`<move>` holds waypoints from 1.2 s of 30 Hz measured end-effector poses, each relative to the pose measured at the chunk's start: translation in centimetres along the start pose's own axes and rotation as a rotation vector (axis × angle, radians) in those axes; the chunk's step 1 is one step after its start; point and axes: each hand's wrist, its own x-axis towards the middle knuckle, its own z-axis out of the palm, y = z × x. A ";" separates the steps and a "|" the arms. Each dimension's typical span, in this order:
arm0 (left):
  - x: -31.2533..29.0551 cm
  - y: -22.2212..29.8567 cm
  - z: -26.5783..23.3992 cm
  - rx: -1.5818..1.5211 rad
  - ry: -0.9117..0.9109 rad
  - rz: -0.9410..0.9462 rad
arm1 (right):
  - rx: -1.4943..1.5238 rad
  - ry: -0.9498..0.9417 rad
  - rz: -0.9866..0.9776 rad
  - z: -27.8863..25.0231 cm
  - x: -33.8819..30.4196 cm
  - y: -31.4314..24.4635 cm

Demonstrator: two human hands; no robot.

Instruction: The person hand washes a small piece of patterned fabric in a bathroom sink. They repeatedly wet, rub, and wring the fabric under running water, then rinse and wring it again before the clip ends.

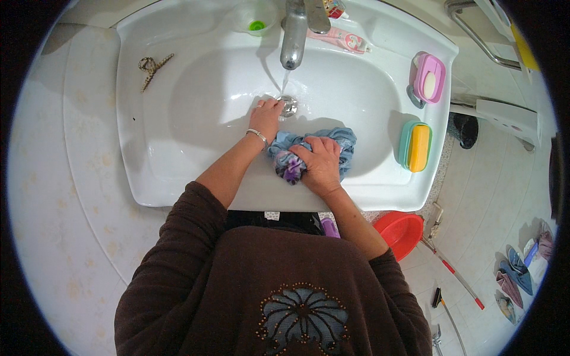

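Note:
Water runs from the chrome faucet into the white sink. My left hand, with a bracelet at its wrist, reaches to the metal drain beside the stream. Its fingers are loosely stretched and hold nothing that I can see; the fingertips touch or nearly touch the drain's edge. My right hand grips a bunched blue cloth with a purple and white patch, at the near side of the basin. The cloth's folds hide the tips of some fingers.
On the sink's right rim stand a pink soap dish and a green dish with a yellow soap bar. A pink tube and a clear cup are behind. A hair claw lies left. A red basin sits below.

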 end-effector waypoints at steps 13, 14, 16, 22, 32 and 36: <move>-0.6 0.8 1.5 -0.135 0.035 0.053 | -0.008 0.008 -0.011 0.3 -0.1 0.2; -0.6 0.8 1.5 -0.105 0.033 0.087 | -0.005 0.005 -0.009 0.2 -0.1 0.1; -0.6 0.7 1.7 -0.046 0.029 0.156 | -0.002 0.006 -0.008 0.2 -0.1 0.1; -0.9 1.2 1.6 0.062 0.008 0.101 | -0.004 -0.011 -0.001 0.2 -0.1 0.3; -0.2 0.2 2.5 0.142 0.054 0.088 | 0.007 0.002 -0.010 0.3 -0.1 0.3; 0.3 0.1 1.7 0.163 -0.032 0.077 | 0.017 -0.002 -0.002 0.1 0.0 0.3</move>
